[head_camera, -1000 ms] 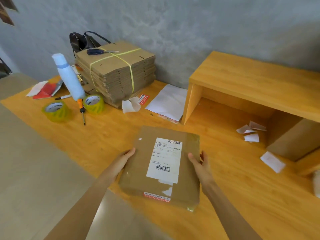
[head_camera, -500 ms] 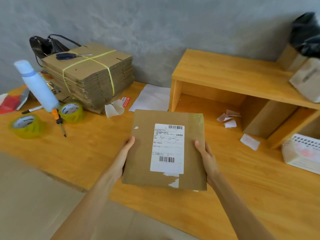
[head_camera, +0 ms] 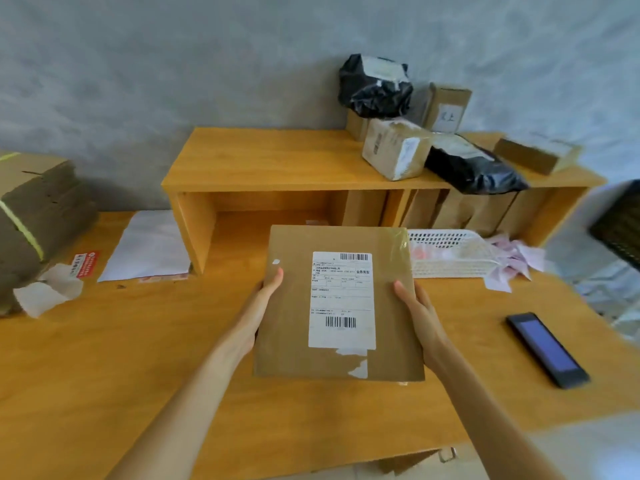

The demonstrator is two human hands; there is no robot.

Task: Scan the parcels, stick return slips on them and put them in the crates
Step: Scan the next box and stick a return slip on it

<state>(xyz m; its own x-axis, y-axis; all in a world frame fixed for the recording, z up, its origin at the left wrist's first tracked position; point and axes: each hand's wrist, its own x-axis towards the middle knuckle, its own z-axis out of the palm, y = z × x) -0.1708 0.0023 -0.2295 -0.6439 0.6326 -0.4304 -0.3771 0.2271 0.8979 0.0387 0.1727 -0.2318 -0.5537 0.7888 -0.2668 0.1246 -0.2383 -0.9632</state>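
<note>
A flat brown cardboard parcel (head_camera: 341, 303) is held above the wooden tabletop (head_camera: 138, 358), in front of a low wooden shelf (head_camera: 263, 161). The left hand (head_camera: 254, 313) grips its left edge and the right hand (head_camera: 420, 317) grips its right edge, thumbs on top and the other fingers hidden beneath. A white shipping label (head_camera: 342, 299) with two barcodes faces up; below it are torn paper remnants. The parcel looks thin, stiff and probably light, since it stays flat when held only by its edges. Clear tape (head_camera: 398, 244) shines at its upper right corner and may be slick, so the bare cardboard at the side edges seems the better place to take hold, keeping thumbs off the barcodes. A dark handheld device (head_camera: 547, 349), probably the scanner or a phone, lies on the tabletop to the right, well apart from the parcel. More parcels, brown boxes (head_camera: 394, 150) and black bags (head_camera: 375, 86), sit on the shelf. A white mesh tray (head_camera: 450, 254) lies behind the parcel; a dark crate (head_camera: 620, 223) is cut off at the right edge. The label print is too small to read, and the parcel's underside is hidden.
</note>
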